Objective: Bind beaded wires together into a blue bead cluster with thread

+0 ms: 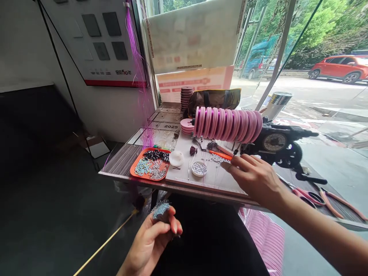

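My left hand [153,237] is low in front of the table edge, fingers closed round a small beaded piece [160,210] of blue and silver with fine spikes. A thin yellow stick [106,242] runs from near it down to the left. My right hand [253,177] reaches over the white work mat [209,179], fingers stretched and apart, fingertips near a scatter of small white beads [217,158] and an orange-handled tool [220,154]. It holds nothing that I can see. A small white bowl of pearl beads [199,168] sits just left of the fingertips.
An orange tray [137,174] holds black, blue and silver beads. A row of pink spools [227,124] sits on a black winding machine [276,147]. Pink-handled scissors and pliers [316,197] lie at right. Purple thread [135,57] hangs at the left. A window is behind.
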`<action>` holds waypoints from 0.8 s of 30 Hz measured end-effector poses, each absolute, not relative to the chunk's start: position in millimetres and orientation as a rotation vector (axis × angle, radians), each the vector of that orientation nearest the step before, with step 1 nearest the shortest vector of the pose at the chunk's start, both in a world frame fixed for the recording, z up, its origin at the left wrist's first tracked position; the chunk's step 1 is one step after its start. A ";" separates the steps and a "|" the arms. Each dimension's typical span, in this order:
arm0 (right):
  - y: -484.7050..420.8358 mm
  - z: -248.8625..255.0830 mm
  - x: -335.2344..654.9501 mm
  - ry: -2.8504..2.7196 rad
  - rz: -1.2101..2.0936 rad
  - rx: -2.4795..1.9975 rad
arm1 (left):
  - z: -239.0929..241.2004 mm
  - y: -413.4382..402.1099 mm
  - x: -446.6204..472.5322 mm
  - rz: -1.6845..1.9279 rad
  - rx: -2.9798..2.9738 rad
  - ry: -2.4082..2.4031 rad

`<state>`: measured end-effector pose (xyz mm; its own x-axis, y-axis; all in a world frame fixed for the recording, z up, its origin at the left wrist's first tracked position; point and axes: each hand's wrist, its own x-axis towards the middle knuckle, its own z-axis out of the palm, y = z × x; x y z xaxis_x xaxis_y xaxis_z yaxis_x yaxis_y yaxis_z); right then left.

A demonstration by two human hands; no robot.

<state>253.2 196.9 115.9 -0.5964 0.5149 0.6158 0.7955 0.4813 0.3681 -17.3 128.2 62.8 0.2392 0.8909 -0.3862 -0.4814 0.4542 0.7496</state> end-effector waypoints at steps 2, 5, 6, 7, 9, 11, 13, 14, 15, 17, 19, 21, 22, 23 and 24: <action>201.7 120.8 255.7 -2.402 -0.969 -1.036 | 64.6 132.6 -21.0 1.042 0.562 0.903; 197.2 119.2 255.9 -2.543 -0.980 -0.907 | 69.5 141.7 -29.7 1.120 0.667 0.946; 191.3 114.7 253.9 -2.587 -0.954 -0.846 | 72.1 146.3 -33.9 1.145 0.729 0.996; 183.5 108.2 250.5 -2.630 -0.910 -0.788 | 75.3 152.1 -38.7 1.171 0.815 1.068; 163.6 90.9 238.4 -2.687 -0.747 -0.663 | 82.9 167.7 -48.5 1.214 1.105 1.289; 143.6 72.3 219.5 -2.730 -0.516 -0.595 | 91.6 188.4 -55.4 1.163 1.558 1.543; 128.9 56.6 196.4 -2.772 -0.240 -0.583 | 99.3 212.0 -56.5 1.004 1.934 1.705; 124.2 50.4 184.5 -2.731 -0.176 -0.575 | 102.1 224.1 -54.9 0.943 2.020 1.743; 121.1 45.3 172.9 -2.676 -0.148 -0.585 | 104.0 235.7 -52.3 0.884 2.076 1.768; 118.0 37.7 152.3 -2.540 -0.156 -0.612 | 105.4 256.8 -46.5 0.771 2.161 1.801; 116.6 32.9 137.3 -2.436 -0.147 -0.661 | 104.5 273.4 -43.6 0.658 2.230 1.831; 115.5 29.9 129.1 -2.363 -0.098 -0.709 | 103.4 285.4 -45.3 0.577 2.267 1.871; 114.9 28.8 127.4 -2.332 -0.064 -0.729 | 103.0 289.9 -47.2 0.549 2.276 1.896; 114.3 27.9 127.0 -2.301 -0.030 -0.748 | 102.8 293.5 -49.1 0.524 2.283 1.919; 113.7 27.1 127.6 -2.273 0.001 -0.764 | 102.5 296.3 -50.5 0.500 2.290 1.935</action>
<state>127.6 113.7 27.1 -0.5600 0.5247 0.6411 0.5239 0.8238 -0.2165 -50.5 296.3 102.5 0.1377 0.9736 0.1823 0.9400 -0.1864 0.2858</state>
